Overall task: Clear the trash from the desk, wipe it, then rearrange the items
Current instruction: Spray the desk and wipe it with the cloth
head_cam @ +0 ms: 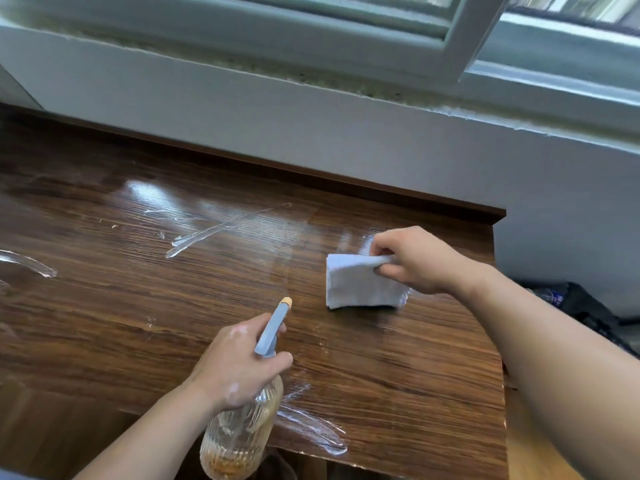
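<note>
My L hand [235, 367] grips ribbed clear spray bottle [239, 434] w/ amber dregs; R hand [415, 259] pinches folded grey cloth [363, 284] on wet wood-grain desk [104, 306].

Folded cloth [363, 284] on wet desk [138, 289]

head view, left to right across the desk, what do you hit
wet streak → spray bottle → cloth → right hand → dark bag on the floor past the desk

spray bottle [242, 434] neck: behind left hand [235, 365] | dark object [581, 306]: blurred, possibly bag
</note>
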Motion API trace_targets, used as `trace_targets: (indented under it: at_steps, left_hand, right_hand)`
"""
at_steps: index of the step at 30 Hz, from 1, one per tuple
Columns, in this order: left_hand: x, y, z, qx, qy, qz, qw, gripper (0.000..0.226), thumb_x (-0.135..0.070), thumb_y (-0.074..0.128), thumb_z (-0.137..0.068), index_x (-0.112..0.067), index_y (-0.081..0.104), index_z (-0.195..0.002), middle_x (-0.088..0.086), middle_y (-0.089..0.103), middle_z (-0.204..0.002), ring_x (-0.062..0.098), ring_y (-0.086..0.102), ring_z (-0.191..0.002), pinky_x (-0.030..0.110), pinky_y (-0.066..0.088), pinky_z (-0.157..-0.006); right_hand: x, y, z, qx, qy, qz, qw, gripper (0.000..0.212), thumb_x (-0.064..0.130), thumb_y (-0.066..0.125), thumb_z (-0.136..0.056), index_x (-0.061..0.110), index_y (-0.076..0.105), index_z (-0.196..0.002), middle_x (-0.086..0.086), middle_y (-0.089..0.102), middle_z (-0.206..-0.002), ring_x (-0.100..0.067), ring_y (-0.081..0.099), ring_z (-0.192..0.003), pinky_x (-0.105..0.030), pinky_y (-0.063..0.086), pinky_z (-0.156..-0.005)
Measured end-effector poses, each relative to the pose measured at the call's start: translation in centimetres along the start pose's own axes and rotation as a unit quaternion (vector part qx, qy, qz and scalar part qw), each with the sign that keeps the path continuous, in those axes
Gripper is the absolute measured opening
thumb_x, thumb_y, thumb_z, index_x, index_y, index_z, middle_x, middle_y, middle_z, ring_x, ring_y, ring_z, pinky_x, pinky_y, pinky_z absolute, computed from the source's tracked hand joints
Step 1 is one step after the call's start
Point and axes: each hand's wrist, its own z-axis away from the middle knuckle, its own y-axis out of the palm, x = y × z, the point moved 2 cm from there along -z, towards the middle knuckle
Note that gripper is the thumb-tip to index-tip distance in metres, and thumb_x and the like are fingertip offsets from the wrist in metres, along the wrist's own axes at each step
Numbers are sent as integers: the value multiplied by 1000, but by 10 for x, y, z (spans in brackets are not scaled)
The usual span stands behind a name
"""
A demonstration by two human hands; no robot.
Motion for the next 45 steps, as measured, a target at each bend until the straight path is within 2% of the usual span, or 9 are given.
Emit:
trace_targets:
  at_steps: [6, 11, 13, 17, 21, 29, 34, 41, 45]
  left_hand:
    - [-7, -1, -7, 5, 15, -7, 1000, 32, -49, 67, -68, -38, 61, -97, -13, 64, -77, 8, 59, -75, 25, 46, -67]
    - [-4, 1, -5, 25, 21, -25, 999, 37, -55, 62, -66, -38, 60, -99, -8, 66, -80, 9, 61, -75, 29, 51, -70]
    - [-3, 3, -4, 32, 22, -34, 999, 36, -54, 64, -68, -38, 61, -99, -8, 66, -80, 9, 62, -74, 31, 52, -70]
    - [-1, 11, -4, 38, 21, -44, 998, 36, -54, 62, -67, -33, 61, -96, -6, 68, -77, 12, 63, -72, 37, 54, -71]
    - [-2, 21, -3, 64, 23, -44, 997, 36, -53, 61, -69, -28, 61, -94, -2, 67, -75, 20, 62, -70, 40, 54, -70]
    - [-11, 43, -15, 117, 40, -130, 984, 18, -46, 66, -77, -34, 53, -82, -7, 58, -73, 14, 55, -66, 29, 47, -62]
    - [-13, 58, -16, 154, 62, -197, 966, 27, -49, 61, -70, -28, 44, -68, -10, 50, -84, 10, 50, -78, 32, 47, -73]
    - [5, 47, -3, 147, 45, -192, 969, 27, -46, 61, -72, -26, 43, -72, -6, 49, -84, 12, 50, -76, 31, 44, -69]
    - [24, 30, 3, 153, 30, -202, 967, 25, -47, 60, -72, -27, 50, -83, -7, 50, -86, 12, 52, -82, 31, 46, -74]
  right_hand:
    - [-12, 19, 24, -134, 10, 46, 990, 16, 22, 68, -81, 27, 62, -95, 6, 59, -93, -21, 56, -87, -35, 47, -75]
    - [-29, 109, 54, -4, 48, 67, 997, 41, 55, 58, -80, 32, 61, -114, 8, 60, -113, -19, 58, -110, -37, 45, -91]
    - [-34, 130, 55, -23, 79, 36, 996, 58, 64, 48, -82, 32, 56, -130, 7, 55, -132, -18, 53, -123, -38, 43, -101]
    - [-30, 149, 27, -40, 129, 7, 991, 79, 69, 21, -88, 31, 22, -158, -2, 14, -168, -24, 11, -155, -47, 14, -125]
    - [-31, 166, -1, -34, 135, 59, 989, 75, 71, 5, -95, 36, -7, -160, 5, -15, -169, -16, -20, -154, -53, -12, -123]
    - [-127, 122, -30, -94, 240, 18, 966, 71, 67, 18, -100, 34, 3, -161, 4, -6, -170, -18, -10, -156, -55, -8, -123]
    - [-153, 125, 8, -108, 278, 18, 954, 73, 66, 18, -100, 31, 3, -162, 3, -4, -170, -19, -7, -156, -54, -3, -124]
    - [-113, 174, 80, -117, 321, 28, 939, 80, 69, 12, -97, 21, 8, -162, 1, 5, -170, -21, 0, -156, -55, 5, -123]
    - [-44, 217, 120, -86, 269, 51, 958, 80, 67, 11, -99, 17, 22, -161, -3, 16, -169, -26, 14, -156, -57, 15, -122]
